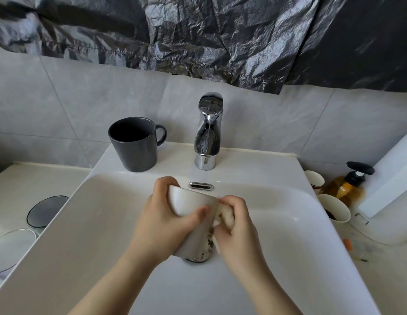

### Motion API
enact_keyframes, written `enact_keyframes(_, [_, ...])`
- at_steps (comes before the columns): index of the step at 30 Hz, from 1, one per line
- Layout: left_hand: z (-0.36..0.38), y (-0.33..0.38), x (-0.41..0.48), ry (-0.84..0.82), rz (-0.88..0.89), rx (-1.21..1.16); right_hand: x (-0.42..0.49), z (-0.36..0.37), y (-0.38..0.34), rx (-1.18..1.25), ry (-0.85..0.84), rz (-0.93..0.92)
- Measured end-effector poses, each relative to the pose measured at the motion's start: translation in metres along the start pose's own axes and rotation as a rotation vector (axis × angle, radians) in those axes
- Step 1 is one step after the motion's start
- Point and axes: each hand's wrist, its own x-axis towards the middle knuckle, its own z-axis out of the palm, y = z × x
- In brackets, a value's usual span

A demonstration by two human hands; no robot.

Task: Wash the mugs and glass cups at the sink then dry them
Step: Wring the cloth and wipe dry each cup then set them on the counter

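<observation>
Over the middle of the white sink (277,223), my left hand (161,226) grips a white mug (188,203) tipped on its side, base pointing away from me. My right hand (236,230) presses a pale sponge (225,215) against the mug's side. A dark grey mug (135,145) stands upright on the sink's back ledge, left of the chrome tap (208,130). Two glass cups, a smoky one (46,211) and a clear one (12,248), sit on the counter at the left. No water runs from the tap.
At the right of the sink stand two cream cups (334,209), an amber soap pump bottle (348,184) and a white paper roll (395,176). The drain (198,258) lies under the mug. Grey tiles and black plastic sheeting cover the wall behind.
</observation>
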Motion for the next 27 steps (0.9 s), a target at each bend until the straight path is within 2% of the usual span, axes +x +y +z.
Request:
enact_keyframes(2, [0.004,-0.001,0.001,-0.03,-0.135,-0.15,-0.002,0.003,-0.002,-0.122,0.123,-0.194])
enact_keyframes(4, [0.008,-0.003,0.001,-0.063,-0.15,-0.188,-0.002,0.001,-0.001,-0.142,0.163,-0.22])
enact_keyframes(8, [0.005,0.0,0.001,-0.057,-0.01,-0.158,-0.002,-0.001,0.0,0.069,0.113,0.082])
enact_keyframes(10, [0.004,-0.001,0.002,-0.017,-0.034,-0.208,-0.002,0.004,-0.003,0.256,0.101,0.203])
enact_keyframes(12, [0.005,-0.004,0.004,0.04,-0.09,-0.282,-0.003,0.009,-0.007,0.42,0.101,0.248])
enact_keyframes(14, [0.006,-0.004,0.006,0.076,-0.168,-0.403,-0.005,0.016,-0.009,0.41,0.105,0.143])
enact_keyframes(16, [0.005,-0.005,0.007,0.058,-0.208,-0.449,-0.007,0.019,-0.008,0.254,0.134,-0.037])
enact_keyframes(19, [0.003,-0.006,0.007,-0.052,-0.133,-0.294,-0.003,0.014,0.002,-0.024,0.269,-0.262])
enact_keyframes(22, [0.005,-0.005,0.006,-0.097,-0.044,-0.238,-0.001,0.004,0.008,-0.082,0.335,-0.311])
enact_keyframes(25, [0.009,-0.003,0.002,-0.065,-0.036,-0.313,0.002,0.0,0.003,0.11,0.369,-0.147])
enact_keyframes(27, [0.011,-0.003,0.001,-0.012,-0.068,-0.332,0.002,0.003,-0.001,0.249,0.301,0.014])
